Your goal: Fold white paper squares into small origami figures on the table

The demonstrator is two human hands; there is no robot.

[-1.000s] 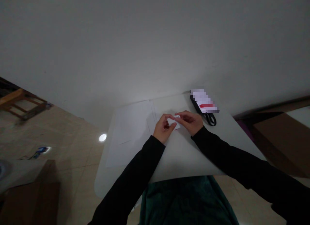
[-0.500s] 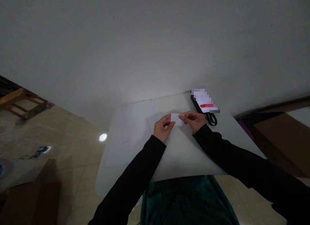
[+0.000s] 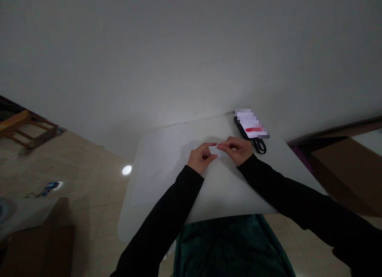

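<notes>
A small white piece of paper (image 3: pixel 213 150) is held up over the white table, partly hidden by fingers. My right hand (image 3: pixel 238 150) pinches its right end between thumb and forefinger. My left hand (image 3: pixel 200 157) is at the left end, with the forefinger along the upper edge and the thumb by the lower edge; the other fingers curl in behind. The fingertips of both hands nearly meet at the top of the paper.
Large white sheets (image 3: pixel 161 161) lie on the left of the white table (image 3: pixel 232 197). A phone with a lit screen (image 3: pixel 250 124) and a black strap (image 3: pixel 260 145) rest at the back right. A wall rises behind; cardboard boxes (image 3: pixel 349 173) stand to the right.
The paper has tilted or folded, so less of its face shows. My right fingertips have shifted left to its top edge, and my left thumb and forefinger have spread wider apart.
</notes>
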